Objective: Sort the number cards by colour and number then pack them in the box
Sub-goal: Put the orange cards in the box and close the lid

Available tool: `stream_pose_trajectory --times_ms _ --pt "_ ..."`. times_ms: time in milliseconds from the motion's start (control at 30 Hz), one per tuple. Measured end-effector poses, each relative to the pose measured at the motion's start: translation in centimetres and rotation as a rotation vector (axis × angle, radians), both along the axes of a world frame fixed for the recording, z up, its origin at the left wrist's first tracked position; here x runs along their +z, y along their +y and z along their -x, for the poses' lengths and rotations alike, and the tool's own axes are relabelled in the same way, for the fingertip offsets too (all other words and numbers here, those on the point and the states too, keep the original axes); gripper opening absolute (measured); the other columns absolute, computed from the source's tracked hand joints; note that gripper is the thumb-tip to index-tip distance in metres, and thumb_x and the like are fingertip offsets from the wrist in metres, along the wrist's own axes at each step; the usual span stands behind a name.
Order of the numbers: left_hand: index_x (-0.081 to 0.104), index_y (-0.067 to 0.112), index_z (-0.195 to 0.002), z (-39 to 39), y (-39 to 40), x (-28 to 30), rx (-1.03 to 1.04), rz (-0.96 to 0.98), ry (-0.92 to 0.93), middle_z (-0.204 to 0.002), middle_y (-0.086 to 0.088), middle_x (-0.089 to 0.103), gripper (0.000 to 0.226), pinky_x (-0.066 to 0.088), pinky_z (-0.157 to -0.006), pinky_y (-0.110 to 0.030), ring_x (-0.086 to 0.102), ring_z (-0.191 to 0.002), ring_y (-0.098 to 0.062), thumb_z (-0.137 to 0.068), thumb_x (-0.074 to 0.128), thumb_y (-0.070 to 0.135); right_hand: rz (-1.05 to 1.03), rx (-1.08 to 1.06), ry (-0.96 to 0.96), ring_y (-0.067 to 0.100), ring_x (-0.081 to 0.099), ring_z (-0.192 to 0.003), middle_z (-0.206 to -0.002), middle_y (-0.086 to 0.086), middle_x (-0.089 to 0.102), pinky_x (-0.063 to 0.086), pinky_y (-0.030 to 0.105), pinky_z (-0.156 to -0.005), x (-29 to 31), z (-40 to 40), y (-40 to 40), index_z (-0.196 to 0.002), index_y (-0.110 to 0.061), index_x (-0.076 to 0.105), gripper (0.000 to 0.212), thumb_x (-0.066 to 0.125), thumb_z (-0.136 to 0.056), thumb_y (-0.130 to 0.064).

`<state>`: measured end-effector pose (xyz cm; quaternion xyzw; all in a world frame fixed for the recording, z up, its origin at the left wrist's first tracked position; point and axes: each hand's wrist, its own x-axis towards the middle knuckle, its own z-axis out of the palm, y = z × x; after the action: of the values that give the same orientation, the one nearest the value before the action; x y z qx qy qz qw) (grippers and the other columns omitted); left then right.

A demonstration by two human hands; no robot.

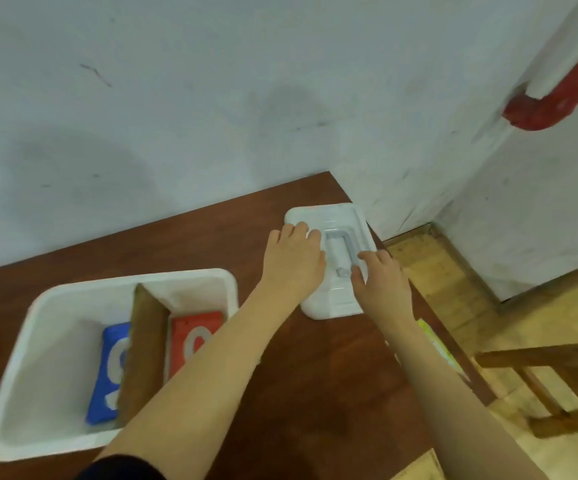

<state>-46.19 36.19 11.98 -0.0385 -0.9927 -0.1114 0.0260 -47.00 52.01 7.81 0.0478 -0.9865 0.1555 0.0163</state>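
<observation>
Head view: both my hands are on the white lid [336,261] lying at the far right corner of the brown wooden table [315,393], close to the wall.

My left hand [292,259] lies palm down on the lid's left side, fingers fairly straight and reaching to its far-left rim. It rests on the lid; no curl round the edge that I can see.

My right hand [381,277] is on the lid's right side, fingers spread and laid over the near end of the grey handle [344,245] recessed in the middle. Whether the fingertips hook under the handle or just press on it, I cannot tell, the picture is blurred there.

The lid sits flat on the table, slightly turned, its near-right corner at the table edge.

The white box [55,303] stands open at the left of the table, well apart from the lid. A brown divider [143,348] splits it into two compartments. The blue card stack [109,375] with a white number on top lies in the left compartment, against the divider. The red card stack [194,332] with a white number lies in the right compartment, partly hidden by my left forearm. The digits are too blurred to read.

A dark sleeve [121,467] shows at my left elbow. To the right of the table, a wooden chair [557,386] on a yellowish floor. A red pipe [557,95] runs on the white wall.
</observation>
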Motion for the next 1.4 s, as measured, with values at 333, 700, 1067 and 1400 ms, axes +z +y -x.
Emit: stream_pose_trajectory --times_ms 333,700,1067,1400 --pt "0.010 0.021 -0.147 3.2 4.7 -12.1 0.352 -0.111 -0.499 -0.154 -0.021 0.002 0.060 0.021 -0.112 -0.045 0.016 -0.139 -0.038 -0.096 0.037 0.039 -0.073 -0.040 -0.421 0.036 0.017 -0.139 -0.157 0.014 0.003 0.018 0.050 -0.111 -8.4 3.3 4.1 -0.149 -0.024 0.012 0.066 0.037 -0.094 -0.051" --pt "0.065 0.016 -0.104 -2.5 5.4 -11.8 0.321 0.151 -0.263 -0.097 -0.008 0.059 0.040 0.044 -0.073 -0.037 0.053 -0.087 -0.027 -0.083 0.055 0.049 -0.174 0.219 -0.213 0.038 0.008 -0.143 -0.159 0.009 0.008 0.008 0.057 -0.112 -9.7 5.1 6.8 -0.143 -0.039 0.029 0.050 0.037 -0.098 -0.020" --pt "0.006 0.031 -0.148 4.4 0.7 -13.3 0.478 -0.094 -0.310 -0.157 -0.010 -0.009 0.058 0.004 -0.116 -0.049 -0.009 -0.144 -0.034 -0.097 0.033 0.041 0.144 -0.089 -0.219 0.036 0.021 -0.138 -0.151 0.016 0.025 0.020 0.050 -0.111 -10.6 3.6 5.6 -0.145 -0.021 0.028 0.054 0.030 -0.096 0.000" --pt "0.028 0.026 -0.142 5.8 -0.2 -13.3 0.345 0.110 -0.294 -0.128 -0.018 0.042 0.051 0.037 -0.091 -0.048 0.044 -0.112 -0.037 -0.095 0.040 0.041 0.176 -0.147 -0.151 0.030 0.031 -0.135 -0.150 0.009 0.034 0.026 0.046 -0.110 -10.4 2.9 6.7 -0.143 -0.020 0.036 0.045 0.042 -0.098 -0.017"
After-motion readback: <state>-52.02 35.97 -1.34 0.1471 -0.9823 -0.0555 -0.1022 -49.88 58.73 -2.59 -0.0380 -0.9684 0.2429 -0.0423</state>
